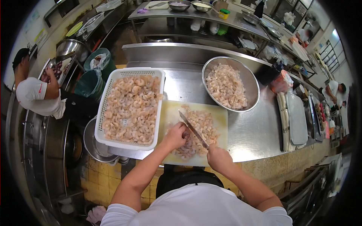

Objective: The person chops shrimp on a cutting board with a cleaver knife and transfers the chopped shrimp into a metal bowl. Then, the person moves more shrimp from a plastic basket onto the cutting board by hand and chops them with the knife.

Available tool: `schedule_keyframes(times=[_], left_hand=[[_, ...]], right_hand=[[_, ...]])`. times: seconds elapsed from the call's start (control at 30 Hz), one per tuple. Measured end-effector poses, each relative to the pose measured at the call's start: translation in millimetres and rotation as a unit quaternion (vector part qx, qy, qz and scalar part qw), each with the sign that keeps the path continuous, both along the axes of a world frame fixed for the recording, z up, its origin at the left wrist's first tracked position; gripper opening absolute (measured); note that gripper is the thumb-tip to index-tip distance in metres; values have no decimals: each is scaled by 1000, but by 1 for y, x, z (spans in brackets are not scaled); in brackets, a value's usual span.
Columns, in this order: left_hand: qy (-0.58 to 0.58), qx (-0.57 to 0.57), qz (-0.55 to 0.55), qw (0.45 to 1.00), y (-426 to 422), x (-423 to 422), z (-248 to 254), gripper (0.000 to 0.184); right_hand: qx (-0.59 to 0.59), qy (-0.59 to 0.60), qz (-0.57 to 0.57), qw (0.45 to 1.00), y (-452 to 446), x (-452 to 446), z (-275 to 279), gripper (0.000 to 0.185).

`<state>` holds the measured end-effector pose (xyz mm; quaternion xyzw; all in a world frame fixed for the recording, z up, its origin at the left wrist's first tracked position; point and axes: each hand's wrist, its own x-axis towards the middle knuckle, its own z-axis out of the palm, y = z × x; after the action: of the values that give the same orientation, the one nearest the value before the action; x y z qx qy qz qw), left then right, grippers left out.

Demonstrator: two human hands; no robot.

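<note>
My right hand (219, 160) is closed around the handle of a kitchen knife (193, 129), whose blade slants up and to the left over the cutting board (220, 113). Just left of the blade, my left hand (175, 136) rests with curled fingers on shrimp; its fingertips are partly hidden. Peeled shrimp, many in cut pieces (206, 126), lie spread on the board under and around the knife. To the left stands a white perforated basket (161, 90) of peeled shrimp (132, 107). A steel bowl (253, 81) of shrimp pieces (227, 86) sits at the upper right.
The steel table (250, 135) has a raised back edge. On its right stand trays (296, 118) and a red-and-white bag (281, 82). Green bins (90, 84) and a metal pot (94, 141) stand left. A co-worker (37, 90) handles onions at far left; other people are at right.
</note>
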<state>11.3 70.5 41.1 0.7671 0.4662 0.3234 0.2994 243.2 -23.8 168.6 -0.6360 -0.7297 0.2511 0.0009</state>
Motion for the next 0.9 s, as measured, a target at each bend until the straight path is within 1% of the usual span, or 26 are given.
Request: schedule_keyframes(times=[0.03,0.1,0.13,0.23,0.3,0.33,0.4,0.43,0.5,0.57,0.6,0.67,0.7,0.73,0.8,0.9], left_hand=[[2,7,-14,1000,3,0,-5,20],[4,16,-44,999,3,2,-13,20],[19,8,-43,999,2,4,-14,20],[57,0,-39,998,-2,3,-10,22],[58,18,-34,998,-3,3,2,28],[50,33,-29,998,-4,3,6,27],[34,62,-14,997,-3,2,11,26],[37,45,-8,998,-1,2,11,26],[42,8,-3,999,-2,3,8,27],[73,-30,-6,997,3,0,7,27],[89,-53,-14,994,-1,0,7,27],[67,-33,2,997,1,1,9,26],[56,-28,10,998,-2,1,9,26],[51,-39,7,998,-1,1,7,25],[41,-62,4,997,2,-2,2,23],[66,-80,23,994,1,1,6,18]], right_hand=[[0,-3,6,1000,0,0,-9,16],[27,23,18,999,11,2,-63,18],[44,36,27,998,17,3,-78,20],[58,43,25,997,30,-3,-61,20],[44,32,26,998,25,-2,-27,21],[33,27,27,999,22,-2,-17,22],[19,3,23,1000,18,-6,-21,20],[12,-8,21,1000,15,-8,-23,19],[20,18,24,999,13,-5,-62,21],[29,28,34,999,23,-5,-72,22],[22,26,33,999,24,-5,-66,22],[30,23,35,999,30,-7,-41,21],[34,23,34,999,22,-10,-17,20],[40,23,33,998,20,-12,-5,19],[49,18,39,998,15,-14,-21,20],[45,37,26,998,17,-20,-57,20]])
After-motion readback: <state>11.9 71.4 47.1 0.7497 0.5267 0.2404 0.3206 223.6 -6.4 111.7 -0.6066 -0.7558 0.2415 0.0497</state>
